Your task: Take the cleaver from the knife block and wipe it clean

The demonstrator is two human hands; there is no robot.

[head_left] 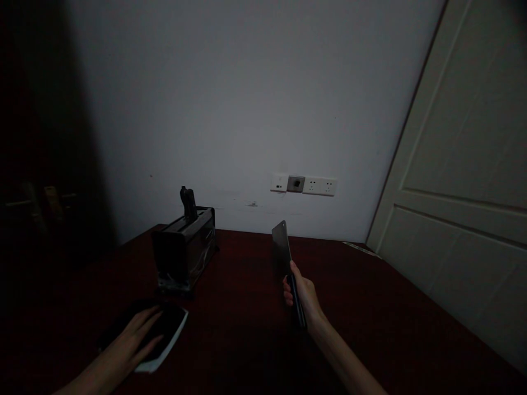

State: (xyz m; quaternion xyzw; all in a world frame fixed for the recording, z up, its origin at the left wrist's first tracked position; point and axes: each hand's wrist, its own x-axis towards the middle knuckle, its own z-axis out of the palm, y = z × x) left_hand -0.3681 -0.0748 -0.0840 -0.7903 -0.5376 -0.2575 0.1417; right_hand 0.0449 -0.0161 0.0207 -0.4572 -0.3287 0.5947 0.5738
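Note:
My right hand point(302, 296) is closed round the black handle of a cleaver point(282, 244). Its broad grey blade points up and away from me, above the table. Fingers stretched out, my left hand point(134, 340) rests on a dark flat item with a pale edge point(168, 340); whether this is a folded cloth or a booklet I cannot tell. Just beyond that hand stands a dark knife block point(181, 252), with black handles point(189, 203) sticking up from its top. Clear plastic seems to cling to the block's side.
The dark red table point(242, 291) runs back to a pale wall point(230, 109). Sockets and a switch point(303, 185) are set low in the wall. A white panelled door point(461, 230) borders the right side. Door handles point(53, 200) show dimly at left. The room is dark.

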